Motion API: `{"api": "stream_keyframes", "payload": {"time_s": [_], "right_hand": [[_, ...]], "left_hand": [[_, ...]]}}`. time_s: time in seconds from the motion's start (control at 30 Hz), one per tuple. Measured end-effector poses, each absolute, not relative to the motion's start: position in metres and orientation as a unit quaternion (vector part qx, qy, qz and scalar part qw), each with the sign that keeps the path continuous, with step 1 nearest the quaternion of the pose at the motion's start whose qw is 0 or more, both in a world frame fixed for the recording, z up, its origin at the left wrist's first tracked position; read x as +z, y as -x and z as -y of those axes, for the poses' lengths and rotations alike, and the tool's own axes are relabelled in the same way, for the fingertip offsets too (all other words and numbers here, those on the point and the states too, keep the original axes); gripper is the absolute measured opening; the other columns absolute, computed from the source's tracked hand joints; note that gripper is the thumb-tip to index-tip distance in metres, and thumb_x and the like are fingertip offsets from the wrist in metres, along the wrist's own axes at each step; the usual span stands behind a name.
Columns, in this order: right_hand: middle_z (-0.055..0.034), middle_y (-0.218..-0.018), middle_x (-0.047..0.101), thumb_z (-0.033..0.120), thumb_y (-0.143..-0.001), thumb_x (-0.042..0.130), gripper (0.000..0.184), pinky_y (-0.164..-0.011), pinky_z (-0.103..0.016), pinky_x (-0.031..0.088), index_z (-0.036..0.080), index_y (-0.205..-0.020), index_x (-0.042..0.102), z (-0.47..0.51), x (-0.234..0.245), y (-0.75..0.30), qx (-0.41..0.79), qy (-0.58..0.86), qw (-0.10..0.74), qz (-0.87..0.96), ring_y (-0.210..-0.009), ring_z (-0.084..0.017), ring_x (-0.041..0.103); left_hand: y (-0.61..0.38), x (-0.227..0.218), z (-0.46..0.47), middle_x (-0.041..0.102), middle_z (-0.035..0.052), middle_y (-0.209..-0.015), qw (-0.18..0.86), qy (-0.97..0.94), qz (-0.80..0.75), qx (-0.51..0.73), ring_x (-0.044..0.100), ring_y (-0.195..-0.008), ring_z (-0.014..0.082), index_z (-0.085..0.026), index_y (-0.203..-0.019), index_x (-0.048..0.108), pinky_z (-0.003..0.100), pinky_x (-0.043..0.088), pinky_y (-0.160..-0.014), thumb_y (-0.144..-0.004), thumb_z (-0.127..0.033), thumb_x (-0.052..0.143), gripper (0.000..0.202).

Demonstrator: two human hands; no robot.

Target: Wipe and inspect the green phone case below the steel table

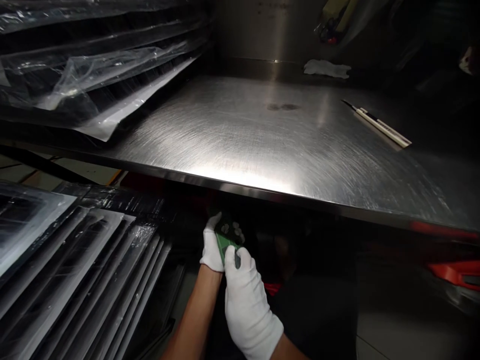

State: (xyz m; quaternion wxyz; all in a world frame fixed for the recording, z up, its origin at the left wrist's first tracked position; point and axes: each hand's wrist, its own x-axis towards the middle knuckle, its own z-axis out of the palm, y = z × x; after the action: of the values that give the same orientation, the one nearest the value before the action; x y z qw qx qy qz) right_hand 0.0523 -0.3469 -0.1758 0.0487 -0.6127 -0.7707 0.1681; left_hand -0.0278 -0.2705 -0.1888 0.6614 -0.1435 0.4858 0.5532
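Both my hands wear white gloves and reach below the front edge of a steel table (pixel 262 145). My left hand (pixel 212 245) and my right hand (pixel 247 300) are both closed on a small green and dark object (pixel 227 237) with pale round spots on it. They hold it in the dark space under the tabletop. What the object is I cannot make out.
Plastic-wrapped flat panels lean in a row at lower left (pixel 75 270). More wrapped sheets are stacked on the table's left end (pixel 93 75). A white utility knife (pixel 382 127) and a white cloth (pixel 326 68) lie on the table's far right. A red item (pixel 453 272) sits low right.
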Motion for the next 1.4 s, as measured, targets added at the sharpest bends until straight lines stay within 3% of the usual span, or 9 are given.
{"api": "stream_keyframes", "payload": {"time_s": [0.13, 0.27, 0.5, 0.63, 0.8, 0.93, 1.13, 1.4], "right_hand": [[-0.0204, -0.117, 0.060, -0.008, -0.079, 0.041, 0.058, -0.060, -0.039, 0.063, 0.010, -0.135, 0.047, 0.346, -0.178, -0.049, 0.173, 0.606, 0.067, 0.773, -0.081, -0.026, 0.067], [-0.0207, -0.117, 0.061, -0.014, -0.073, 0.039, 0.068, -0.062, -0.037, 0.063, 0.011, -0.135, 0.047, 0.356, -0.180, -0.057, 0.174, 0.596, 0.083, 0.779, -0.084, -0.027, 0.068], [-0.0178, -0.113, 0.060, -0.009, -0.078, 0.041, 0.059, -0.070, -0.037, 0.062, 0.013, -0.132, 0.048, 0.345, -0.182, -0.057, 0.190, 0.599, 0.120, 0.769, -0.096, -0.027, 0.065], [-0.0145, -0.100, 0.062, -0.015, -0.072, 0.035, 0.062, -0.069, -0.035, 0.061, 0.012, -0.125, 0.054, 0.346, -0.180, -0.058, 0.207, 0.611, 0.129, 0.754, -0.089, -0.025, 0.066], [-0.0108, -0.097, 0.062, -0.003, -0.083, 0.043, 0.043, -0.062, -0.031, 0.059, 0.016, -0.119, 0.057, 0.337, -0.175, -0.052, 0.227, 0.623, 0.143, 0.734, -0.077, -0.022, 0.066], [-0.0097, -0.080, 0.063, 0.003, -0.091, 0.036, 0.032, -0.048, -0.025, 0.054, 0.014, -0.103, 0.064, 0.332, -0.174, -0.048, 0.228, 0.637, 0.134, 0.724, -0.059, -0.018, 0.062], [-0.0138, -0.109, 0.061, -0.007, -0.081, 0.040, 0.054, -0.065, -0.030, 0.058, 0.017, -0.129, 0.051, 0.342, -0.175, -0.057, 0.204, 0.585, 0.151, 0.770, -0.086, -0.023, 0.065], [-0.0113, -0.111, 0.060, -0.005, -0.083, 0.044, 0.054, -0.065, -0.028, 0.058, 0.021, -0.131, 0.048, 0.342, -0.178, -0.056, 0.181, 0.574, 0.143, 0.786, -0.085, -0.020, 0.064]], "left_hand": [[0.029, -0.190, 0.274, 0.063, 0.0026, -0.087, 0.645, 0.137, -0.491, 0.569, 0.058, -0.067, 0.0119, -0.016, -0.100, 0.061, 0.027, 0.052, -0.060, -0.094, -0.040, 0.054, 0.026], [0.028, -0.189, 0.274, 0.057, -0.0009, -0.075, 0.659, 0.125, -0.473, 0.571, 0.054, -0.060, 0.0105, -0.013, -0.094, 0.060, 0.026, 0.050, -0.057, -0.093, -0.042, 0.054, 0.029], [0.027, -0.199, 0.277, 0.059, -0.0003, -0.078, 0.627, 0.110, -0.490, 0.595, 0.055, -0.061, 0.0105, -0.013, -0.095, 0.060, 0.025, 0.049, -0.056, -0.093, -0.039, 0.056, 0.026], [0.026, -0.202, 0.275, 0.059, 0.0002, -0.078, 0.655, 0.105, -0.475, 0.579, 0.057, -0.064, 0.0116, -0.013, -0.096, 0.061, 0.027, 0.051, -0.058, -0.094, -0.040, 0.054, 0.028], [0.029, -0.205, 0.273, 0.062, 0.0018, -0.085, 0.639, 0.122, -0.477, 0.591, 0.059, -0.066, 0.0115, -0.013, -0.099, 0.061, 0.026, 0.052, -0.060, -0.093, -0.039, 0.056, 0.027], [0.031, -0.206, 0.273, 0.063, 0.0038, -0.091, 0.646, 0.124, -0.469, 0.589, 0.061, -0.073, 0.0135, -0.013, -0.104, 0.060, 0.029, 0.054, -0.064, -0.093, -0.038, 0.056, 0.028], [0.032, -0.206, 0.275, 0.063, 0.0028, -0.088, 0.653, 0.127, -0.458, 0.589, 0.060, -0.069, 0.0122, -0.014, -0.102, 0.061, 0.027, 0.053, -0.061, -0.093, -0.039, 0.056, 0.027], [0.036, -0.205, 0.277, 0.063, 0.0044, -0.095, 0.661, 0.122, -0.449, 0.589, 0.061, -0.074, 0.0136, -0.014, -0.106, 0.060, 0.029, 0.055, -0.065, -0.094, -0.037, 0.056, 0.026]]}}
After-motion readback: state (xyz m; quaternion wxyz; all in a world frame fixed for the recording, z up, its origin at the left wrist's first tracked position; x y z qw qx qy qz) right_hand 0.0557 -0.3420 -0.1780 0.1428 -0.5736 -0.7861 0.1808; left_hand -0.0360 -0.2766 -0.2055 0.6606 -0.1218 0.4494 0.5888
